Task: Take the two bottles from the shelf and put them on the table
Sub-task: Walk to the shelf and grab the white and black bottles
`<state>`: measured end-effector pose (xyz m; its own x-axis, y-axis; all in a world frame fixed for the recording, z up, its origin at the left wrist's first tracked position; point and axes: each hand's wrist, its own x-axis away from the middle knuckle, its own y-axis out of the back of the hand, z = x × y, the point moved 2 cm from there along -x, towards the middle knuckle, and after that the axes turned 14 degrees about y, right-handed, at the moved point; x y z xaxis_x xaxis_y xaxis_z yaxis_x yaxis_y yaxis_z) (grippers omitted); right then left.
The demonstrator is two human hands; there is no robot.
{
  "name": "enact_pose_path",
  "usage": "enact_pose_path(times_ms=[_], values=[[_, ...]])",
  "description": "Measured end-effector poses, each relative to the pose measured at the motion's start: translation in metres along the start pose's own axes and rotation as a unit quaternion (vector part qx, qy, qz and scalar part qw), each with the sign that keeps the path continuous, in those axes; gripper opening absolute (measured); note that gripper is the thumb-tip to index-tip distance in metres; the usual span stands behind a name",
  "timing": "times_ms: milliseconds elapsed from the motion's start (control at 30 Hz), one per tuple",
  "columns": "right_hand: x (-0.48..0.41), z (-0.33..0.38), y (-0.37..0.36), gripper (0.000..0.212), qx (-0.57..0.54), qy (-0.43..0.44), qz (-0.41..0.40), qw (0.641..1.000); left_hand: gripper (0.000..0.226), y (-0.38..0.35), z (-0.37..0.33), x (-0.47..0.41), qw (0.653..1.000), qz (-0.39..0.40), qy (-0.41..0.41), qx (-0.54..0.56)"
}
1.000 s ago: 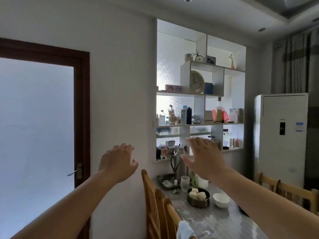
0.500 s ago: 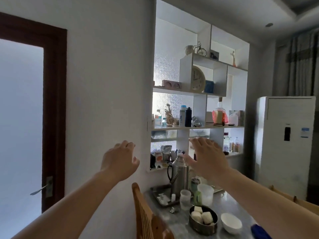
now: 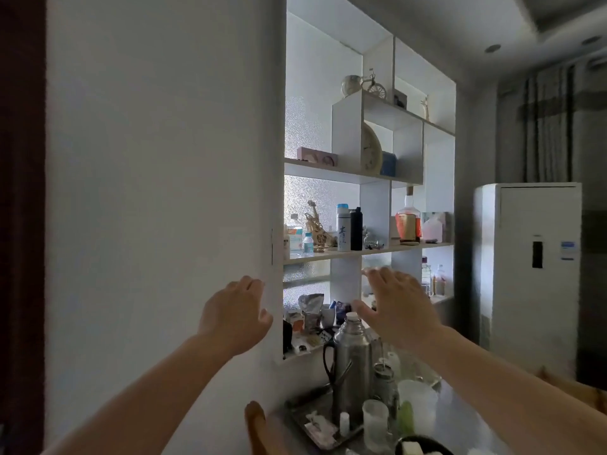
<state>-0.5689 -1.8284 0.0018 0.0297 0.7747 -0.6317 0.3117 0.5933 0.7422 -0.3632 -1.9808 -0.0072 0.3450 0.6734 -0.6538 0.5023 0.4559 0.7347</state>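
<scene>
Right now the two bottles stand side by side on the middle board of the shelf (image 3: 328,256), touching or almost touching. One is a white bottle (image 3: 343,229) with a blue cap and dark writing down its side. The other is a black bottle (image 3: 356,229) with a black cap, just to its right. Both stand up straight. They look like hard drink flasks, so they will probably feel stiff and smooth, and maybe a bit slippery. If they are full they may be heavy. The best place to hold each one seems to be around the middle of its body, with the fingers wrapped all the way round.

Close to them on the same board sit a small water bottle (image 3: 307,244) and a little golden figure (image 3: 317,231), so a careless reach could knock those over.

The left hand (image 3: 235,315) is up in front of the white wall, below and to the left of the bottles. Its fingers are loosely curled and it holds nothing. The right hand (image 3: 399,305) is in front of the lower part of the shelf, under the bottles. It is spread flat with the palm facing forward, and it holds nothing too. Neither hand touches a bottle yet.

Down below is the table (image 3: 456,418), crowded with a steel kettle (image 3: 349,362), a tray and cups, so a free spot must be found.
</scene>
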Motion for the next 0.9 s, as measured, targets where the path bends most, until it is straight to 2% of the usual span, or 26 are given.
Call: enact_pose_path(times_ms=[400,667,900], values=[[-0.083,0.002,-0.086,0.059,0.011,-0.051,0.018,0.998,0.053,-0.095,0.065,-0.101,0.999,0.025,-0.044,0.02],[-0.133,-0.03,-0.145,0.062,0.004,-0.084,0.015,0.996,0.051,-0.158,0.067,-0.158,0.997,0.016,-0.067,0.038],[-0.195,-0.069,-0.2,0.061,0.023,-0.09,0.004,0.996,0.048,-0.21,0.037,-0.242,0.99,-0.017,-0.114,0.076]])
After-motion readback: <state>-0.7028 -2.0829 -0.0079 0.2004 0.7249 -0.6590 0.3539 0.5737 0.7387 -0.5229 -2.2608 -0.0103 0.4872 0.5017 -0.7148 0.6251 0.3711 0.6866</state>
